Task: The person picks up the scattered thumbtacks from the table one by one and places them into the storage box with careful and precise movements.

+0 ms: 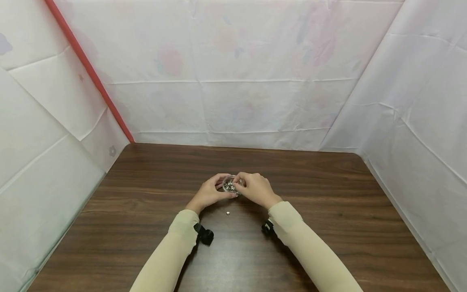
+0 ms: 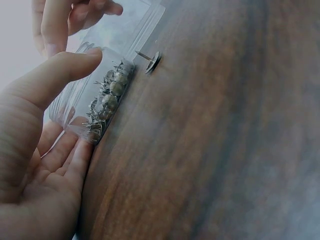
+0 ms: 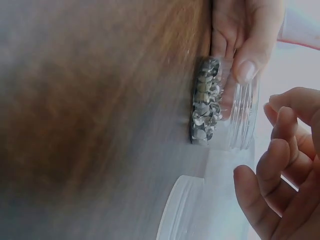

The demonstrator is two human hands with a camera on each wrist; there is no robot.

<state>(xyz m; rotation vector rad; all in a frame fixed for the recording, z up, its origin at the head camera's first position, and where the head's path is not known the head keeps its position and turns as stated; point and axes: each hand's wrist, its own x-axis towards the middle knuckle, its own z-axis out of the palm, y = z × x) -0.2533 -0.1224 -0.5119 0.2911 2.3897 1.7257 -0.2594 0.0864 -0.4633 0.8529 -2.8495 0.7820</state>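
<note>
My left hand (image 1: 210, 192) holds a small clear jar (image 3: 243, 117) standing on the table, its thumb on the near side and fingers round the far side. Silvery thumbtacks (image 2: 107, 102) lie heaped at the jar's bottom. Over the jar's open mouth is my right hand (image 1: 258, 189), its thumb and index fingertip close together and the other fingers bent. Whether anything sits between those fingertips cannot be seen. A loose thumbtack (image 2: 154, 63) lies on the table on the near side of the jar, point up.
Beside the jar, under the right hand, stands another clear piece with a rim (image 3: 182, 205); its kind is unclear. The brown wooden table (image 1: 164, 170) is bordered by white patterned sheets (image 1: 233, 101) at the back and sides. A red strip (image 1: 91, 73) runs up the left corner.
</note>
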